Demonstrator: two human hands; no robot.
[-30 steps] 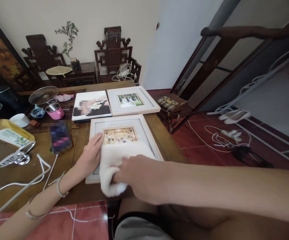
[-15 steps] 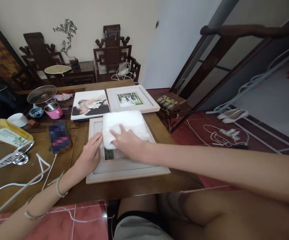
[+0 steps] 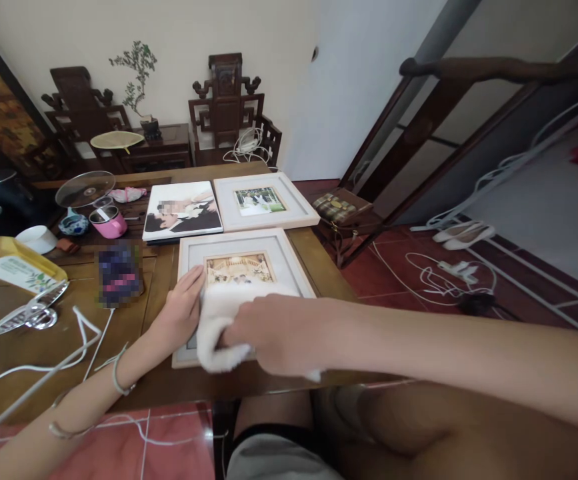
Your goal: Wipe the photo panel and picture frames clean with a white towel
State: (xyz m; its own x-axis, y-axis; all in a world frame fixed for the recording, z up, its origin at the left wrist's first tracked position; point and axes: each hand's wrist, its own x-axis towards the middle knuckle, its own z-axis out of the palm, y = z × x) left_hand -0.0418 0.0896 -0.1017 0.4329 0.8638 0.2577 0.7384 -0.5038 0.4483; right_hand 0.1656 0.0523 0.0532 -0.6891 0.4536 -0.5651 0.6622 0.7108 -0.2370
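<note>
A picture frame (image 3: 296, 257) with a pale wood border and a small wedding photo lies flat near the table's front edge. My left hand (image 3: 185, 307) rests on its left side, fingers stretched out and holding nothing. Over the lower part of the frame, my right hand (image 3: 279, 333) grips a white cloth (image 3: 213, 327), slightly blurred by motion. The cloth hides the photo's lower part, and one end hangs past the frame's front edge. Behind it lie a second framed photo (image 3: 296, 210) and a photo album (image 3: 183, 230) with a white cover.
On the left of the wooden table (image 3: 159, 267) are an oil bottle (image 3: 29, 263), a silver hair claw (image 3: 33, 310), a pink mug (image 3: 110, 223), a glass lid (image 3: 85, 189) and a white cable (image 3: 83, 333). A chair with a plaid bag (image 3: 336, 208) stands at the right.
My right hand has pulled the cloth from the top of the frame down toward the front edge, uncovering the photo's upper part. My left hand has stayed on the frame's left side.
</note>
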